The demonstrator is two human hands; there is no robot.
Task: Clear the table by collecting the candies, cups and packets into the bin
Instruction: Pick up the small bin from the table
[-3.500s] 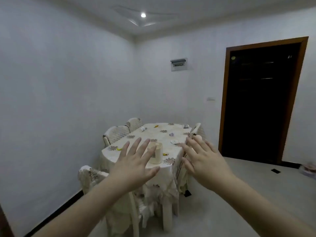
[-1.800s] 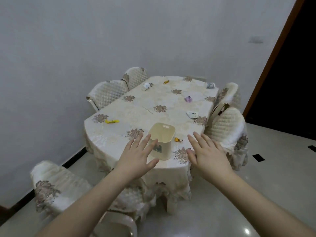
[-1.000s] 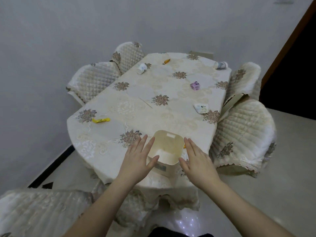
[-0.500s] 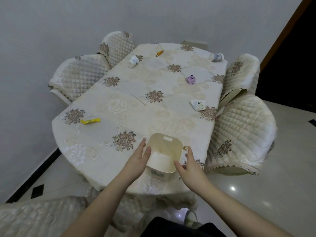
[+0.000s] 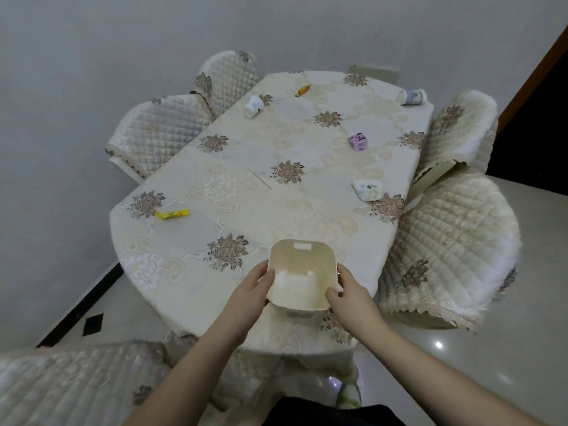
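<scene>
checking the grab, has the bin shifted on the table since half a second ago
Cannot tell. The bin sits just right of the same embroidered flower, now clasped by the left hand and right hand; the camera itself moved.

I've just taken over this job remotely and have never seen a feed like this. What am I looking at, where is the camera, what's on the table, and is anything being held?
There is no machine here: a person works with bare hands, and the one wide-angle camera sits on their head, looking down. The left hand and right hand grip the sides of a cream bin, which looks empty, at the near edge of the table. On the cloth lie a yellow candy, an orange candy, two tipped paper cups, a purple packet and a white flowered packet. Covered chairs stand around it.
</scene>
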